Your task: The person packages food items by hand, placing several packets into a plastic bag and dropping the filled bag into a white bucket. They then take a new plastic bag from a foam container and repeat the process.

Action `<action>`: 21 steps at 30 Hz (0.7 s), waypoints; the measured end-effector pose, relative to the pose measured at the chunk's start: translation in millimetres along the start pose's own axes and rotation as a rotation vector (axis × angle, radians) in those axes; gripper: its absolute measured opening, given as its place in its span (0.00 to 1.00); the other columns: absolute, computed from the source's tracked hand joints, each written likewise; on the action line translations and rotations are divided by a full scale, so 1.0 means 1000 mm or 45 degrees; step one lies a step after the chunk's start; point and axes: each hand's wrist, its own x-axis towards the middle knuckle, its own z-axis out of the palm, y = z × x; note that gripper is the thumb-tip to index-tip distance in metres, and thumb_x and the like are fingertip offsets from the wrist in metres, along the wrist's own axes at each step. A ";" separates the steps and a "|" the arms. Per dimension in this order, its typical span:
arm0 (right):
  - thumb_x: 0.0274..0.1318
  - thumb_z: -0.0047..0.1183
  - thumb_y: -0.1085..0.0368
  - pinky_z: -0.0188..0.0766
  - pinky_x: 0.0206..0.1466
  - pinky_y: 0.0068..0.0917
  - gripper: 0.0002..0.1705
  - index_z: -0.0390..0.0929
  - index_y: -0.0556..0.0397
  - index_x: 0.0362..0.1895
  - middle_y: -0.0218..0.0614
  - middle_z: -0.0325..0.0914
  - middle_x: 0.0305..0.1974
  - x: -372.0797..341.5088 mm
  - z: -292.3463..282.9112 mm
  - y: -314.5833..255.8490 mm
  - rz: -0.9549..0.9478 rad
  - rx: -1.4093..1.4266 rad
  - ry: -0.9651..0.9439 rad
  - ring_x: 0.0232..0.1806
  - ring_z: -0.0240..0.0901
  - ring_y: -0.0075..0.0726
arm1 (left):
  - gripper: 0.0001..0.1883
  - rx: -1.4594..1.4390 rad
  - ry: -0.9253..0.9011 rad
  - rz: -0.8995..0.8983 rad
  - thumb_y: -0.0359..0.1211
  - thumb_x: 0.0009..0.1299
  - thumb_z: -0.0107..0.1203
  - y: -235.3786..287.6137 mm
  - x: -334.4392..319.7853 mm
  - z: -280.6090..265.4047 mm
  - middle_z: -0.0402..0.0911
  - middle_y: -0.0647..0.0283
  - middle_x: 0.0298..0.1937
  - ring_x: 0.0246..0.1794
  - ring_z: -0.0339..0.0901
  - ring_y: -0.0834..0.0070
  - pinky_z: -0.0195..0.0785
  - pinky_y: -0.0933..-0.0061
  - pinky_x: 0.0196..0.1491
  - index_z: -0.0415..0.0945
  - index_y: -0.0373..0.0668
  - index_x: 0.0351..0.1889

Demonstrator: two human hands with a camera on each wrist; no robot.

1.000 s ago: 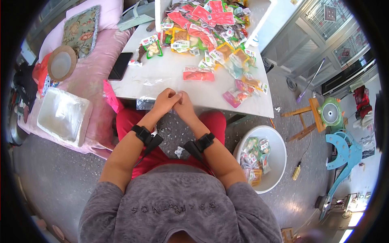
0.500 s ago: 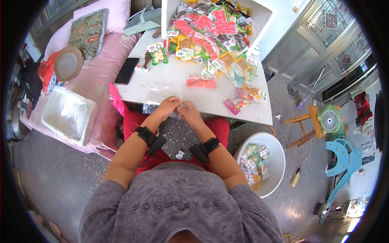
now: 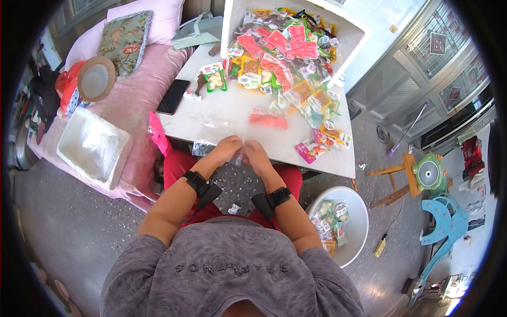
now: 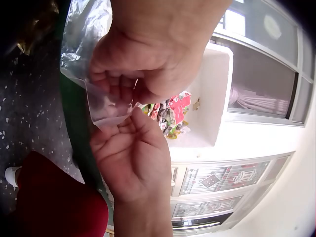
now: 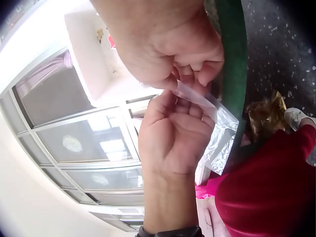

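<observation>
I observe the clear plastic bag extending toward 9 o'clock from the nearer left hand, its edge pinched by both this and the right hand.

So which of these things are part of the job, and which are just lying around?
Likely part of the job:
clear plastic bag, pinched by the left hand and right hand
food packets
white box holding many packets
white tub holding some more

Seemingly just lying around:
phone
flowered cushion
handbag
fan
</observation>
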 end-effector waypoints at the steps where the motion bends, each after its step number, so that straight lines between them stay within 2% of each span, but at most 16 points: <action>1: 0.46 0.42 0.65 0.56 0.22 0.12 0.05 0.68 0.52 0.28 0.26 0.64 0.21 0.001 -0.001 0.000 0.003 -0.004 -0.013 0.21 0.59 0.17 | 0.04 -0.045 -0.004 -0.025 0.29 0.56 0.43 0.001 0.000 0.000 0.67 0.69 0.20 0.20 0.61 0.84 0.54 0.84 0.22 0.68 0.38 0.25; 7: 0.49 0.41 0.62 0.57 0.22 0.13 0.07 0.67 0.50 0.27 0.25 0.64 0.21 -0.007 0.003 -0.015 0.020 0.034 -0.048 0.21 0.59 0.17 | 0.03 -0.035 0.016 -0.008 0.28 0.54 0.45 0.002 0.002 -0.001 0.67 0.69 0.20 0.20 0.62 0.83 0.55 0.83 0.23 0.68 0.38 0.24; 13: 0.49 0.41 0.57 0.58 0.21 0.13 0.10 0.67 0.50 0.29 0.26 0.66 0.21 -0.001 -0.006 -0.013 0.096 0.054 -0.004 0.22 0.63 0.17 | 0.04 0.402 0.061 0.155 0.28 0.52 0.45 0.011 -0.005 0.006 0.67 0.67 0.19 0.21 0.62 0.83 0.56 0.82 0.25 0.68 0.37 0.22; 16: 0.49 0.41 0.56 0.59 0.22 0.14 0.11 0.67 0.50 0.29 0.26 0.66 0.22 0.002 -0.007 -0.012 0.071 -0.028 0.016 0.22 0.63 0.19 | 0.04 0.488 0.261 0.260 0.28 0.52 0.45 0.009 -0.004 0.010 0.67 0.66 0.18 0.20 0.62 0.83 0.56 0.82 0.24 0.67 0.36 0.21; 19: 0.49 0.42 0.56 0.60 0.23 0.15 0.11 0.67 0.50 0.28 0.27 0.66 0.22 0.005 -0.006 -0.011 0.069 0.068 0.114 0.22 0.63 0.20 | 0.08 0.442 0.483 0.306 0.33 0.51 0.46 0.010 -0.005 0.008 0.70 0.55 0.18 0.20 0.68 0.71 0.61 0.73 0.25 0.68 0.36 0.22; 21: 0.49 0.42 0.57 0.62 0.24 0.17 0.11 0.66 0.51 0.29 0.28 0.67 0.24 0.001 0.000 -0.021 -0.016 0.111 0.123 0.23 0.63 0.21 | 0.08 0.492 0.414 0.391 0.33 0.51 0.46 0.016 -0.007 0.009 0.70 0.55 0.19 0.20 0.68 0.71 0.61 0.73 0.25 0.68 0.36 0.22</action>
